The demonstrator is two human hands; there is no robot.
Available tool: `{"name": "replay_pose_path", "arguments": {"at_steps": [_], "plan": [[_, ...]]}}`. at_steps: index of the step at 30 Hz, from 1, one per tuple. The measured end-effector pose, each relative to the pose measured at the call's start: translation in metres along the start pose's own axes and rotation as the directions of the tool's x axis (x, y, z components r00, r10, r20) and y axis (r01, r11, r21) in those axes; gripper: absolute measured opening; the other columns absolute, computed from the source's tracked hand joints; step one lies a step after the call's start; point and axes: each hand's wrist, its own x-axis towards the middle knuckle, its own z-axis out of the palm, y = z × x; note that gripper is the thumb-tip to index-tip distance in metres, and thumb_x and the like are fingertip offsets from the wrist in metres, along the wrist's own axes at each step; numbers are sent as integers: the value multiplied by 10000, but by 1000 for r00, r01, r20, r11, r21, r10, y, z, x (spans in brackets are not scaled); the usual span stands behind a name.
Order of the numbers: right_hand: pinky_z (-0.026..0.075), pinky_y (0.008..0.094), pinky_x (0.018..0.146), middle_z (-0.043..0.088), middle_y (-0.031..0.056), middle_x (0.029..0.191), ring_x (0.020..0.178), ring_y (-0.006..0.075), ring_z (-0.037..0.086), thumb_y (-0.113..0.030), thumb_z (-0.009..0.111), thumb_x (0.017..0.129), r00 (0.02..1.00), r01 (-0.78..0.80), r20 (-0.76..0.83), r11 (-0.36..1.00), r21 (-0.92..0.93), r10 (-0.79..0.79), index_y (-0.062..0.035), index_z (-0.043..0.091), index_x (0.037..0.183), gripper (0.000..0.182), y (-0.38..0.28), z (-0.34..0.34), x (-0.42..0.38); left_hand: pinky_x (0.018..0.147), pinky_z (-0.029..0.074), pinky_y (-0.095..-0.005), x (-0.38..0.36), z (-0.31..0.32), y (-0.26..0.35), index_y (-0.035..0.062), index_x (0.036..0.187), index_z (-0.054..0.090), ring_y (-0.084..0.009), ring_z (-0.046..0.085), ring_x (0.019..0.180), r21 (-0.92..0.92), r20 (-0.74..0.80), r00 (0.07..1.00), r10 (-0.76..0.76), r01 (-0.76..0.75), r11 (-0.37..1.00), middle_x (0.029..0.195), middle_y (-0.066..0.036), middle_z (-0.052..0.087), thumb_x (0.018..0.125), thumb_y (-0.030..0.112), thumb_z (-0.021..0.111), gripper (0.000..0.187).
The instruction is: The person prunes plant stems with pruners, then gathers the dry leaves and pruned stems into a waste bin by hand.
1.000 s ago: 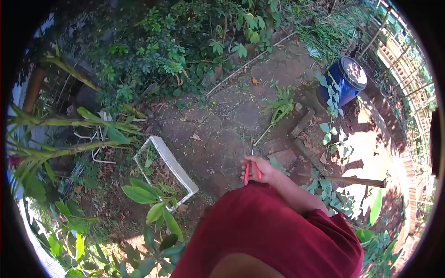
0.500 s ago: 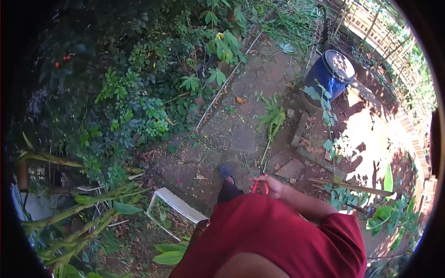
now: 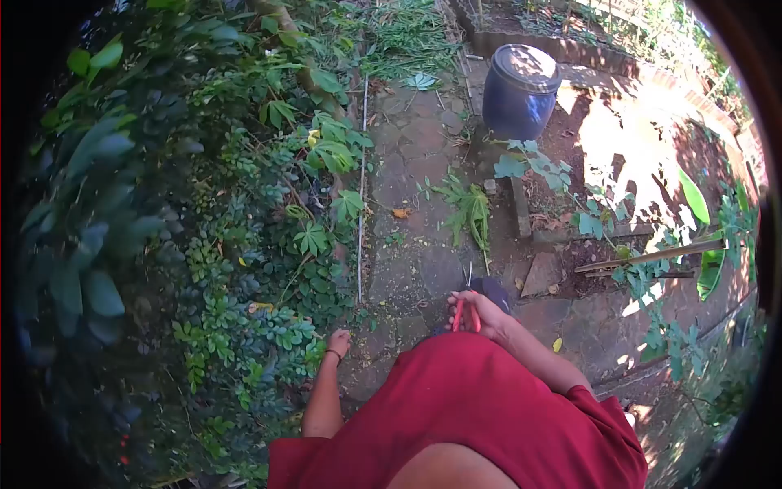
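Observation:
My right hand (image 3: 482, 314) is wrapped round the red handles of pruning shears (image 3: 465, 316) in front of my shirt. The thin metal blades point forward, away from me. Just beyond their tips a cut leafy branch (image 3: 472, 213) lies on the stone path (image 3: 419, 163). My left hand (image 3: 340, 342), with a dark band at the wrist, hangs low at my left beside the green shrubs (image 3: 236, 310). Its fingers look curled in, and I see nothing in them.
A blue barrel (image 3: 518, 102) with a lid stands ahead on the right. Cut greenery (image 3: 411, 45) is heaped at the path's far end. A thin pale pole (image 3: 362, 196) runs along the left edge. Stone edging (image 3: 520, 208) and a wooden plank (image 3: 643, 257) lie to the right.
My view has turned and moved forward along the path. The left hand has come into view beside the shrubs. The shears stay in my right hand, and the white frame at lower left is gone from view.

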Motion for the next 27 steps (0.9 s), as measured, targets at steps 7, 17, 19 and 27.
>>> {"name": "replay_pose_path", "arguments": {"at_steps": [7, 17, 19, 27], "plan": [[555, 453, 745, 559, 9, 745, 680, 210, 607, -310, 585, 921, 994, 50, -104, 984, 172, -32, -127, 529, 909, 192, -87, -20, 55, 646, 507, -285, 117, 38, 132, 50, 1103, 657, -135, 619, 689, 218, 150, 989, 16, -49, 975, 869, -35, 652, 936, 238, 575, 264], [524, 438, 766, 549, 24, 746, 702, 224, 596, -349, 583, 923, 995, 102, -6, 988, 119, -102, -111, 548, 917, 241, -309, 27, 205, 757, 521, -331, 224, 86, 199, 47, 1118, 673, -134, 643, 871, 385, 510, 856, 82, -312, 869, 985, -48, 694, 963, 295, 537, 322], [523, 427, 759, 544, 23, 742, 712, 223, 599, -351, 595, 920, 988, 156, 2, 981, 118, -157, -107, 552, 934, 249, -362, 47, 225, 787, 514, -344, 246, 75, 220, 66, 1137, 668, -162, 651, 919, 413, 515, 857, -30, -217, 885, 1025, -59, 693, 959, 331, 531, 347], [549, 394, 660, 542, 34, 769, 671, 224, 609, -355, 701, 865, 855, 457, -250, 888, -47, -453, -89, 518, 977, 343, -523, -2, 292, 765, 499, -380, 426, 76, 402, 166, 1367, 481, -224, 633, 978, 190, 409, 806, -427, 383, 904, 1313, -29, 579, 955, 420, 524, 486]]}}
